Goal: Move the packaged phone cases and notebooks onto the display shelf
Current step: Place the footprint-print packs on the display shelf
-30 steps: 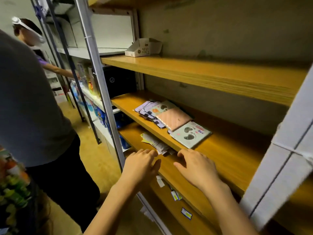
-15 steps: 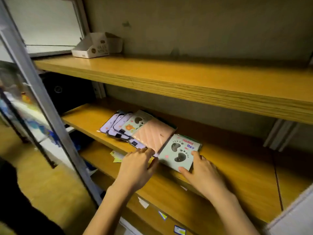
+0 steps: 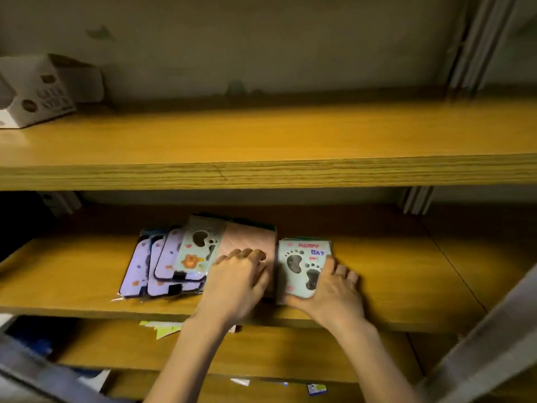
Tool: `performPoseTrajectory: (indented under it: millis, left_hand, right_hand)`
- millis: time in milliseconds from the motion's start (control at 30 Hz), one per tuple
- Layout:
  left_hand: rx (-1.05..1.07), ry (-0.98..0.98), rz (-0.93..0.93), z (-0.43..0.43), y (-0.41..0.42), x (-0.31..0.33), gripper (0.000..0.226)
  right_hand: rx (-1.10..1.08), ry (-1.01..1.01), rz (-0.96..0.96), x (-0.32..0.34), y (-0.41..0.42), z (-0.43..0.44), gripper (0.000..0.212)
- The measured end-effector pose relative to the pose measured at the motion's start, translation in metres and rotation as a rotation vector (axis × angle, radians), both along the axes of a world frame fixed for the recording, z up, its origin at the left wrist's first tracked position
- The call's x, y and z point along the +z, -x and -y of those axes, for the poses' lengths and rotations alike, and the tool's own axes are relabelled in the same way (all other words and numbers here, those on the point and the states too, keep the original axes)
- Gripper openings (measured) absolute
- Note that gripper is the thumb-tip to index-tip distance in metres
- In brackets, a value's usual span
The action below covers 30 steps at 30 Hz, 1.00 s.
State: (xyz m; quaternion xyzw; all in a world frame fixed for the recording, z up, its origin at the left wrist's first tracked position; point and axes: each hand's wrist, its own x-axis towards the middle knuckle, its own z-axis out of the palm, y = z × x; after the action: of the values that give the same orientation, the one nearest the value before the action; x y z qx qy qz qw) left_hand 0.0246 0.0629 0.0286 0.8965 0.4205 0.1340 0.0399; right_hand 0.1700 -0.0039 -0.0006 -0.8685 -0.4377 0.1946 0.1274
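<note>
On the middle wooden shelf (image 3: 406, 274) lie several packaged phone cases (image 3: 162, 269), lilac and fanned out at the left. A green case with a bear and footprint cut-outs (image 3: 197, 251) overlaps them. Beside it lies a pink notebook (image 3: 247, 238). My left hand (image 3: 235, 283) rests flat on the pink notebook's near part, fingers spread. At the right lies a green footprint notebook (image 3: 302, 266); my right hand (image 3: 331, 289) grips its right and near edges, thumb under the front corner.
The upper wooden shelf (image 3: 261, 146) holds a white cardboard display box (image 3: 37, 91) at its far left. A lower shelf (image 3: 261, 350) carries yellow paper scraps (image 3: 165, 328). A grey metal upright (image 3: 479, 338) crosses the lower right corner.
The view swung right and closer to the shelf. Both hands rose from the lower shelf edge onto the items; the left now presses the pink notebook, the right holds the footprint notebook.
</note>
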Motion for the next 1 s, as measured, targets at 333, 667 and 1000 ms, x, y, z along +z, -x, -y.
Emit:
performPoseTrajectory:
  millis: [333,667,1000]
  left_hand:
    - [-0.176,0.030,0.014,-0.005,0.009,-0.005,0.032]
    - [-0.389,0.050,0.080,0.035,-0.041,0.003,0.034]
    - [-0.532,0.003,0.011,0.128,-0.107,0.015,0.040]
  right_hand:
    - [-0.247,-0.250,-0.299,-0.004,-0.004,0.014,0.046]
    - [-0.410,-0.583,-0.624,-0.010,-0.011,0.111,0.033]
    - [-0.464,-0.716,-0.679,-0.008,-0.050,0.230,0.024]
